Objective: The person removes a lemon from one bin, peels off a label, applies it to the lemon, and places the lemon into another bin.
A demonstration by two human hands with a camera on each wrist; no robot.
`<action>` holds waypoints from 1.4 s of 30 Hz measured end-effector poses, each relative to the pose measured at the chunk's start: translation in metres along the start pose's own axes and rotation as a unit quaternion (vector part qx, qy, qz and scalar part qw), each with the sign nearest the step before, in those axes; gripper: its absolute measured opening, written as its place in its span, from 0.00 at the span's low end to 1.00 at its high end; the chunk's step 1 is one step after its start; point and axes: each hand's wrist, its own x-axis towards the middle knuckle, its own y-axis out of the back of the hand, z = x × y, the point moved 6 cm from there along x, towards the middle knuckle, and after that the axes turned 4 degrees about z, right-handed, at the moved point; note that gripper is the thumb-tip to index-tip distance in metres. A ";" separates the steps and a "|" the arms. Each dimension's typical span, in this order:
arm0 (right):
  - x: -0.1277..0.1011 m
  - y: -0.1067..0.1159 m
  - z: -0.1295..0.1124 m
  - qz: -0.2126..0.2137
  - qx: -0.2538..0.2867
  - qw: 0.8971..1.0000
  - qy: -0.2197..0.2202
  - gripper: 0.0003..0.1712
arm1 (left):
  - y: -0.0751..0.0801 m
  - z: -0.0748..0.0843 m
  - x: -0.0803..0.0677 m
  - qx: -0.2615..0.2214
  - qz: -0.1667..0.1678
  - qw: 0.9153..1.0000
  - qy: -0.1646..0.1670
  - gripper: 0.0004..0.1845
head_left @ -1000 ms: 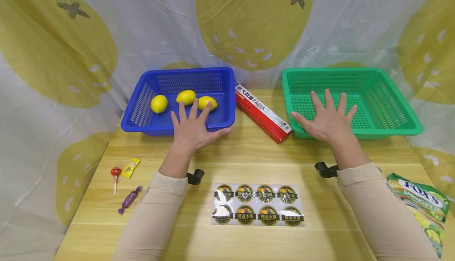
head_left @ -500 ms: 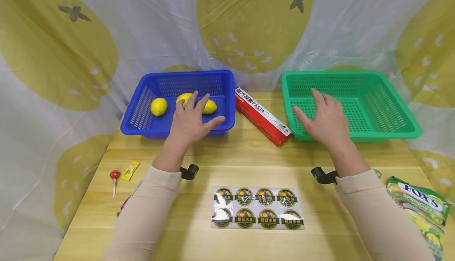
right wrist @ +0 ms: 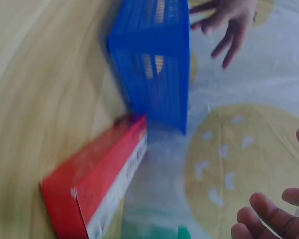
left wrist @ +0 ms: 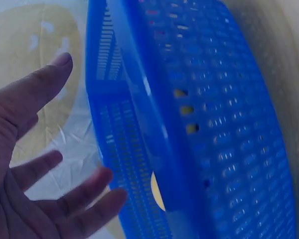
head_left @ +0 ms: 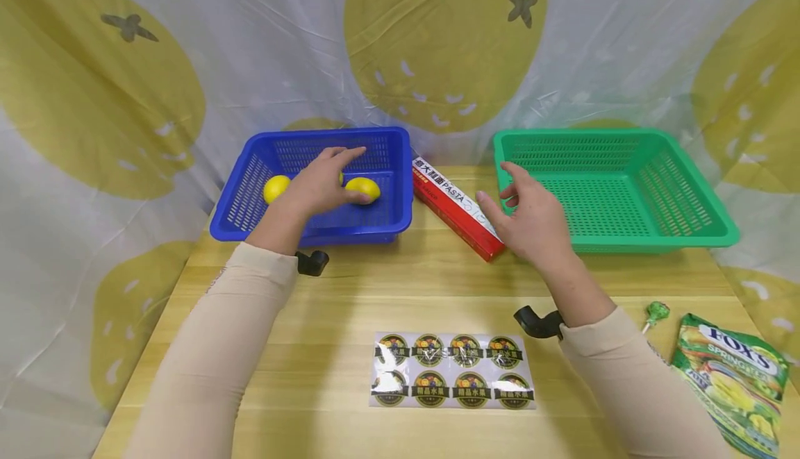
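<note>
My left hand (head_left: 319, 185) hovers over the blue basket (head_left: 312, 235), thumb and fingers spread with nothing between them. Inside the basket lie yellow lemons: one lemon (head_left: 364, 190) near the thumb, another lemon (head_left: 275, 187) behind the wrist, and a third mostly hidden by the hand. The left wrist view shows the fingers (left wrist: 84, 196) apart beside the basket's rim. My right hand (head_left: 534, 226) is in the air between a red pasta box (head_left: 456, 210) and the green basket (head_left: 650, 239), fingers loosely bent and holding nothing. The box lies slanted between both baskets.
A sheet of round stickers (head_left: 453, 371) lies at the front middle of the wooden table (head_left: 425, 306). A green lollipop (head_left: 657, 312) and a green FOX'S candy bag (head_left: 734, 382) are at the right, close to the right forearm. A fruit-printed curtain (head_left: 450, 42) hangs behind.
Both hands have shifted left, their fingers less widely spread than before. My left forearm now covers the small sweets on the left, while the green lollipop has come into view.
</note>
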 end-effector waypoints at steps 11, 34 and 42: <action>-0.007 -0.063 -0.034 -0.094 0.151 0.984 -0.012 0.36 | -0.006 -0.018 0.034 -0.050 -0.091 0.995 0.007 0.37; -0.006 -0.139 -0.041 -0.196 0.217 0.950 -0.112 0.37 | -0.038 -0.036 0.050 -0.184 -0.244 0.941 0.145 0.38; -0.012 -0.143 -0.048 -0.199 0.218 0.947 -0.125 0.37 | -0.038 -0.040 0.053 -0.153 -0.262 0.941 0.151 0.38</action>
